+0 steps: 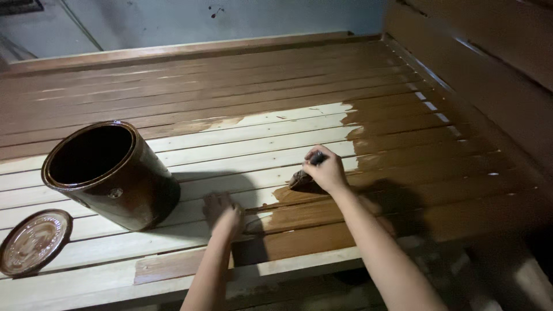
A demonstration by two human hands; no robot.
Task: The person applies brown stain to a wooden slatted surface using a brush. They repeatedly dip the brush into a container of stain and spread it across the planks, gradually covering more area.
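Observation:
My right hand (pixel 327 170) grips a paintbrush (pixel 304 174) by its dark handle, bristles pressed onto a pale wooden slat at the edge of the brown stained area. My left hand (pixel 223 212) rests flat, fingers spread, on the bare slats just left of the fresh stain, holding nothing. The slatted wooden platform (pixel 242 132) is stained brown across the back and right, with unstained light wood in the middle and left. An open metal can (pixel 109 173), smeared with brown stain, stands on the slats to the left of my left hand.
The can's round lid (pixel 33 242) lies stain-side up at the front left. A stained wooden side panel (pixel 478 63) rises along the right. A pale wall (pixel 201 17) runs behind the platform. The platform's front edge (pixel 173 288) is close to me.

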